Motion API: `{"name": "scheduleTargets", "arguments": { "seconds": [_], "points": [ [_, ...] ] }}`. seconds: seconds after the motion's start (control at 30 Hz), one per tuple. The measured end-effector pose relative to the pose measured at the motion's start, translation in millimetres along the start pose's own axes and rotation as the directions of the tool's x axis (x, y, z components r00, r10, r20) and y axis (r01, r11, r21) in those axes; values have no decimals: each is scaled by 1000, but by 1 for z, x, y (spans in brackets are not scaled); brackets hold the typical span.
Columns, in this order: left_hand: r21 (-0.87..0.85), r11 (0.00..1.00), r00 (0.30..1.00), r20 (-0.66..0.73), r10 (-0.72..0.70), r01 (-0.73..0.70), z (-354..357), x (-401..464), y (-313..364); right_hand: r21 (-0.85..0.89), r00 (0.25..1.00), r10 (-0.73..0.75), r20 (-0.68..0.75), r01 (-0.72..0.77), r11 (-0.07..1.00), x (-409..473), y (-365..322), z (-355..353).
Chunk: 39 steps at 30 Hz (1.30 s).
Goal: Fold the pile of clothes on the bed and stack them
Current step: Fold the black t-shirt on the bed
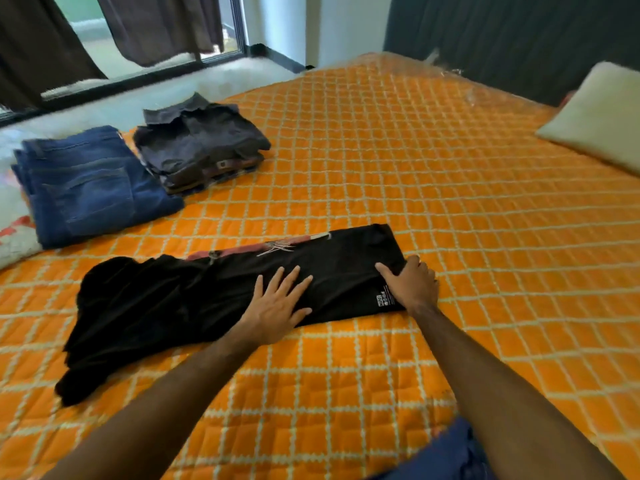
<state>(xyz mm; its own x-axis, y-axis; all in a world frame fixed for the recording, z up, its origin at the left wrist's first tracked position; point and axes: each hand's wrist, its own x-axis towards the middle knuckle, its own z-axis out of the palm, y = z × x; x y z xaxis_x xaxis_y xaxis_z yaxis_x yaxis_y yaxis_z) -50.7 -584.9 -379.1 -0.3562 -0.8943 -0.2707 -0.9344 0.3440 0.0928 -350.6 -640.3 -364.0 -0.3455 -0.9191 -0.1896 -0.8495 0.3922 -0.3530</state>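
Observation:
A black T-shirt [194, 306] lies on the orange quilted bed [433, 202], folded lengthways into a long strip with a red print showing along its far edge. Its left end is bunched and loose. My left hand [280, 306] presses flat on the strip's middle, fingers spread. My right hand [412, 285] holds the shirt's right end, thumb on top of the cloth and fingers over its edge. Folded blue jeans [90, 188] and a stack of dark folded clothes [201, 147] sit at the far left of the bed.
A pale pillow [595, 116] lies at the bed's right side against a dark headboard wall [512, 32]. Windows with brown curtains [159, 26] stand beyond the bed's far left edge. Blue fabric [446, 455] shows at the bottom near my right arm.

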Motion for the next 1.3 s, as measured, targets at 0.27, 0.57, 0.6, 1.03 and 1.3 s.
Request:
{"name": "scheduleTargets", "arguments": {
  "seconds": [0.27,0.57,0.6,1.03,1.3],
  "points": [
    [-22,996,993,-80,-90,89,19,10,22,582,940,-196,279,-3,813,29,-2,-9],
    [-158,986,994,-78,-74,61,14,24,48,779,932,-122,340,-206,592,38,12,-47],
    [-253,966,994,-81,-75,52,14,29,55,800,936,-136,325,-195,567,38,12,-59],
    [-848,-522,924,122,-362,-92,-57,-39,-21,437,698,-547,462,357,825,-85,-208,5],
    [-638,744,697,-441,-565,199,-45,-88,-82,144,963,-228,146,208,968,-69,-166,35]
  ]
}}
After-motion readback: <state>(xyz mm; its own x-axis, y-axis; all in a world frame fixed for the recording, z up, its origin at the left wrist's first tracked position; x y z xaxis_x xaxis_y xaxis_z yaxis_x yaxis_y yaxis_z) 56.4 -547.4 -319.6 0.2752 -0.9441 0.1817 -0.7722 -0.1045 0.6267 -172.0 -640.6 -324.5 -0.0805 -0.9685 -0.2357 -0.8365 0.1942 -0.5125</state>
